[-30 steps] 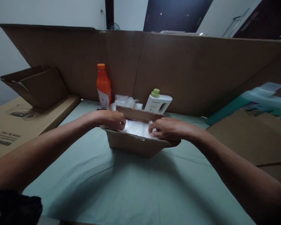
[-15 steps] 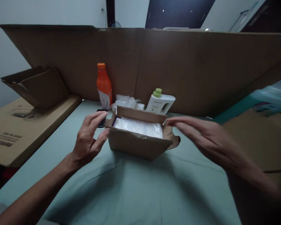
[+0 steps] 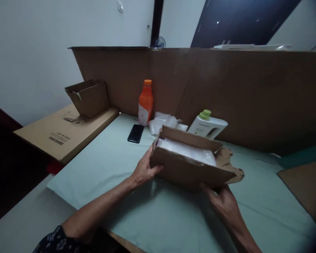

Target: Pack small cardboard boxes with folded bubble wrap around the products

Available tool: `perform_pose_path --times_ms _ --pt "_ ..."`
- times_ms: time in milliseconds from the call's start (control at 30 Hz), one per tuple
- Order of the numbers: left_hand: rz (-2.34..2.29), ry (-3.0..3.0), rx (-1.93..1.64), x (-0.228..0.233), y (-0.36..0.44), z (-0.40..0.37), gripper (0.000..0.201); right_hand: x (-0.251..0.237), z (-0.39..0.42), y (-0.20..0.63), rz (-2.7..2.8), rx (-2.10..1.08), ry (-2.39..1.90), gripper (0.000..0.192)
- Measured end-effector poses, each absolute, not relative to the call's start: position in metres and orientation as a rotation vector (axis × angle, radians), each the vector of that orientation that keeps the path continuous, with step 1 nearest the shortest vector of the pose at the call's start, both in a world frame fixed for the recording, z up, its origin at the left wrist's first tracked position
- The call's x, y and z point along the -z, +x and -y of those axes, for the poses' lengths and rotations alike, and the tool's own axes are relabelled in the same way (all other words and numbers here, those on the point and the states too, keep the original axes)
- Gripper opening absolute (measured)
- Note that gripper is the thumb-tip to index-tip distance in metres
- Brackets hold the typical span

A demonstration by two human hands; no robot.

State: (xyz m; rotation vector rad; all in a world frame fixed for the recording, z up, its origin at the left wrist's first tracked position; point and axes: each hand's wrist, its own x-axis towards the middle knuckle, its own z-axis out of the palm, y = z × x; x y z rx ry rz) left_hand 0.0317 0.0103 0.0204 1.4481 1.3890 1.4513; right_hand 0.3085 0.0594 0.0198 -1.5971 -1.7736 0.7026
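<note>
A small open cardboard box (image 3: 179, 168) with ragged flaps is between my hands, tilted above or against the green cloth. Inside it lies something wrapped in bubble wrap (image 3: 186, 151). My left hand (image 3: 147, 167) grips the box's left end, thumb on the front face and fingers behind. At the lower right corner, my right hand (image 3: 221, 200) holds the box from below, its fingers partly hidden underneath. Behind the box are crumpled bubble wrap (image 3: 160, 123) and a white bottle with a green cap (image 3: 204, 124).
An orange bottle (image 3: 146, 102) and a black phone (image 3: 136, 133) are at the back left. Another open box (image 3: 91, 100) rests on a large flat carton (image 3: 63, 135). A tall cardboard panel (image 3: 239, 91) closes off the back, and more cardboard (image 3: 305, 182) stands right.
Both hands have closed in from beside the box and taken hold of it, the right one now lower and underneath. The box has tilted. The view has swung left.
</note>
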Motion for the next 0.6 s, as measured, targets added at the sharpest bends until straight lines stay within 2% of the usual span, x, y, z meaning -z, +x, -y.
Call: perform_pose_path --times_ms 167,333,467,600 --pt "-1.728 1.212 -1.488 -0.012 -0.004 0.09 0.065 -0.026 -0.014 0.272 1.941 -0.824 -1.277 0.045" --pt "-2.038 0.833 -1.623 -0.002 -0.05 0.163 0.068 -0.034 -0.007 0.172 2.072 -1.007 -0.944 0.043" --pt "-2.098 0.774 -1.717 0.001 -0.06 0.17 0.062 -0.035 -0.017 0.135 2.109 -1.084 -0.878 0.042" --pt "-1.979 0.961 -1.734 -0.005 -0.043 0.137 0.065 -0.03 -0.027 0.177 2.06 -0.999 -1.075 0.038"
